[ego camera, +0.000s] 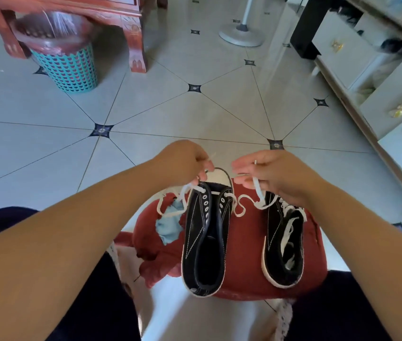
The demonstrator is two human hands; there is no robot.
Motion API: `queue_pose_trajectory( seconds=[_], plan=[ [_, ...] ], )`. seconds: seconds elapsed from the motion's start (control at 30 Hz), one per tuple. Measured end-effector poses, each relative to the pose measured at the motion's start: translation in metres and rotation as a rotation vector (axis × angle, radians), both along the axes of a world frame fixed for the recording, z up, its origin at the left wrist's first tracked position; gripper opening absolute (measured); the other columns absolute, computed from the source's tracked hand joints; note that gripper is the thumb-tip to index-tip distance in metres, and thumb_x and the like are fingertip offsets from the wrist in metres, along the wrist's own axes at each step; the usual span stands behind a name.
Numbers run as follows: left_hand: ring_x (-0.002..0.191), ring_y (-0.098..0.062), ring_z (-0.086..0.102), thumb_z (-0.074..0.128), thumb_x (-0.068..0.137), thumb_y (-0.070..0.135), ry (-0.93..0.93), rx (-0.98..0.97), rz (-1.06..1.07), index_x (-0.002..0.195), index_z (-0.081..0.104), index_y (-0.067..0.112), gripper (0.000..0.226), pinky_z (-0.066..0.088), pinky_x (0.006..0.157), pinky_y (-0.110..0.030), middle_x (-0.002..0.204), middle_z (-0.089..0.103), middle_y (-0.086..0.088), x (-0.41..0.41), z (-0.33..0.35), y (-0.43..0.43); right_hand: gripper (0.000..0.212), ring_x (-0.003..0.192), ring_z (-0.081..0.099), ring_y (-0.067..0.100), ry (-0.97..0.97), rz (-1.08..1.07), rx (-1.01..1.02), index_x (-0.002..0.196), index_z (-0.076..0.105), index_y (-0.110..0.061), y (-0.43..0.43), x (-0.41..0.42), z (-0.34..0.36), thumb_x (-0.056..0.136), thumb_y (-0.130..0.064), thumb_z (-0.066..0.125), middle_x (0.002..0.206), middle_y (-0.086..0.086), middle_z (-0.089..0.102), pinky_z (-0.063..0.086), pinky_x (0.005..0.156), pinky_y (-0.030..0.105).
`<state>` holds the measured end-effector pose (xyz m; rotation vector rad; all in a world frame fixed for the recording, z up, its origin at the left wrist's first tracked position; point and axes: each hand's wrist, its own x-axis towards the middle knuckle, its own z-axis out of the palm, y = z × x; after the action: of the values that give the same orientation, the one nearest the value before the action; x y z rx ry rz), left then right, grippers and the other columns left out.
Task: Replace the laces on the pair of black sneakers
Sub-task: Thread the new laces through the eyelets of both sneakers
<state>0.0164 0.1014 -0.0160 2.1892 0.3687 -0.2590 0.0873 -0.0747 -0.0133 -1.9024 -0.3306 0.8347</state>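
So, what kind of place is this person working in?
Most likely a room in a home, perhaps a living room: a tiled floor, a carved red wooden table with a lined teal waste basket partly under it, and a white drawer cabinet at the right.

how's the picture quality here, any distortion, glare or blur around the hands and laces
Head view: wide-angle distortion bows the grout lines of the floor and stretches the forearms; glare washes out the floor below the red stool; the lace is slightly smeared where the left hand pinches it; the right hand and sneakers look fairly sharp.
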Motion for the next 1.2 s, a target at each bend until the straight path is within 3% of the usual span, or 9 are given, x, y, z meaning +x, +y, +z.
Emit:
queue_pose_trajectory(
  seconds=[0.17,0.27,0.33,0.4,0.5,0.8,0.97,1.03,1.2],
  plan=[
    [0.048,-0.008,0.048,0.047,0.094,0.017,0.016,0.227,-0.052,0.086,0.071,0.016,0.025,0.036,0.051,-0.018,0.084,0.064,-0.005,0.001,-0.022,0.000,0.015,0.063,0.069,0.011,-0.079,0.079,-0.112,0.107,0.055,-0.013,0.017,0.000,-0.015,0.096,-0.009,0.046,0.088,0.006,0.069,0.056,0.060,0.018],
    [0.068,-0.012,0.054,0.042,0.094,0.011,0.025,-0.034,0.114,0.079,0.062,0.015,0.026,0.039,0.055,-0.015,0.084,0.062,-0.003,0.001,-0.033,-0.004,0.007,0.061,0.066,0.011,-0.286,0.153,-0.232,0.085,0.058,-0.015,0.025,0.001,-0.023,0.091,-0.011,0.055,0.081,0.004,0.069,0.051,0.057,0.014],
    [0.059,-0.012,0.050,0.043,0.094,0.011,0.051,-0.272,0.243,0.083,0.060,0.009,0.020,0.039,0.052,-0.017,0.072,0.055,-0.003,0.001,-0.037,-0.009,0.004,0.069,0.064,0.010,-0.544,0.250,-0.360,0.082,0.067,-0.015,0.030,0.002,-0.030,0.084,-0.019,0.065,0.083,0.001,0.070,0.047,0.063,0.016],
    [0.054,-0.013,0.044,0.049,0.094,0.019,0.073,-0.263,0.241,0.091,0.061,0.003,0.020,0.037,0.053,-0.021,0.069,0.054,-0.002,0.001,-0.042,-0.009,0.014,0.080,0.061,0.015,-0.684,0.325,-0.441,0.092,0.072,-0.012,0.036,0.001,-0.039,0.084,-0.022,0.065,0.092,0.003,0.070,0.045,0.075,0.026],
    [0.055,-0.013,0.041,0.058,0.089,0.024,0.063,-0.143,0.164,0.095,0.064,0.004,0.021,0.034,0.053,-0.024,0.069,0.055,0.000,0.000,-0.046,-0.007,0.022,0.094,0.061,0.021,-0.698,0.375,-0.475,0.110,0.065,-0.012,0.047,-0.002,-0.048,0.089,-0.016,0.059,0.103,0.005,0.067,0.045,0.083,0.033],
    [0.055,-0.008,0.043,0.069,0.082,0.027,0.050,0.032,0.052,0.080,0.064,0.017,0.012,0.033,0.053,-0.022,0.061,0.049,0.004,0.004,-0.049,0.001,0.038,0.088,0.060,0.019,-0.799,0.446,-0.386,0.119,0.046,-0.012,0.055,-0.003,-0.052,0.085,-0.016,0.063,0.091,0.001,0.068,0.045,0.079,0.032],
    [0.043,-0.009,0.033,0.065,0.083,0.006,0.194,-0.288,0.261,0.082,0.067,0.010,0.005,0.026,0.041,-0.017,0.066,0.052,-0.004,0.002,-0.060,0.002,0.026,0.097,0.053,0.020,-0.884,0.323,-0.507,0.104,0.056,-0.016,0.047,0.002,-0.046,0.081,-0.020,0.068,0.104,0.002,0.058,0.039,0.077,0.030],
    [0.045,-0.010,0.026,0.061,0.085,0.001,0.258,-0.417,0.355,0.079,0.064,0.010,0.011,0.022,0.039,-0.019,0.069,0.050,-0.006,0.002,-0.064,0.003,0.011,0.093,0.056,0.019,-0.796,0.324,-0.533,0.091,0.065,-0.017,0.044,0.003,-0.038,0.082,-0.023,0.066,0.098,0.001,0.061,0.037,0.074,0.026],
    [0.046,-0.009,0.025,0.052,0.089,-0.003,0.261,-0.640,0.447,0.076,0.054,0.010,0.019,0.021,0.034,-0.016,0.051,0.050,0.002,0.004,-0.068,0.004,0.020,0.093,0.062,0.016,-0.631,0.457,-0.592,0.094,0.075,-0.017,0.042,-0.014,-0.048,0.088,-0.022,0.056,0.098,0.000,0.071,0.040,0.079,0.021]
  ],
)
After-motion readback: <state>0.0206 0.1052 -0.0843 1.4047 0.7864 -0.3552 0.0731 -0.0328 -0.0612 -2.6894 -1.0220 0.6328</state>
